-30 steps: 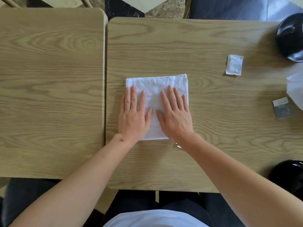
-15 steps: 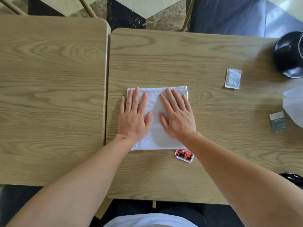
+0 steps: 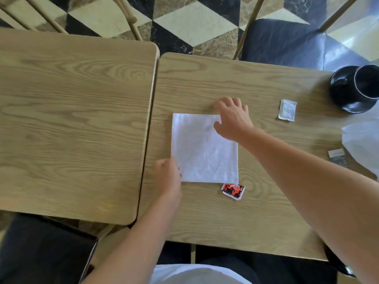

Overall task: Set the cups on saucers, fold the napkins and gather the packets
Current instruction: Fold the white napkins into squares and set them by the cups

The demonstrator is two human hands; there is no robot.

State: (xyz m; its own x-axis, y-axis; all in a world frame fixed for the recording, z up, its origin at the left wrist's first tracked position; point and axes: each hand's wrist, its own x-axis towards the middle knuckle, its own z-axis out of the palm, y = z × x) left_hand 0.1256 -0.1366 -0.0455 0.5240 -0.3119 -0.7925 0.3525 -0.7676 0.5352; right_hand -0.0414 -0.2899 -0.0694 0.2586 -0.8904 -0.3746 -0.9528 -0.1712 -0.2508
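Two pale wood-grain worktops sit side by side over a chequered stone floor, and we see the white square folded napkin flat on the right one, near its left edge. Our left hand pinches the napkin's near-left corner; our right hand curls over its far-right corner. A red-and-black packet touches its near-right corner. A white packet lies beside the black cup on its saucer in the far-right corner.

Two wooden tables, chairs
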